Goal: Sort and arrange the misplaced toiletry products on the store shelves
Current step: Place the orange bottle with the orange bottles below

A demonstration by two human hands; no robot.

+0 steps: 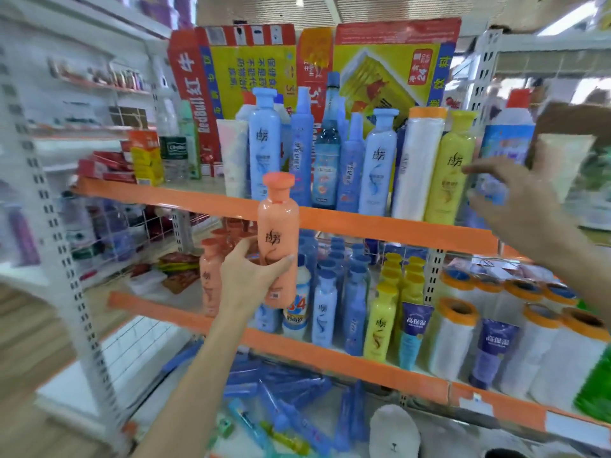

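My left hand (252,276) grips an orange shampoo bottle (278,233) upright, in front of the orange edge of the top shelf (380,226). More orange bottles (211,276) stand on the middle shelf just behind it. My right hand (519,200) is raised at the right end of the top shelf with its fingers spread. It is beside a yellow shampoo bottle (451,170) and in front of a blue-labelled white bottle with a red cap (506,143). The hand is blurred, and I cannot tell if it touches either one.
The top shelf holds light blue bottles (264,143), spray bottles and a white roll (418,163). Red and yellow cartons (390,61) stand behind. The middle shelf (330,355) carries blue and yellow bottles, purple tubes and white rolls. Blue packets (281,391) lie heaped below.
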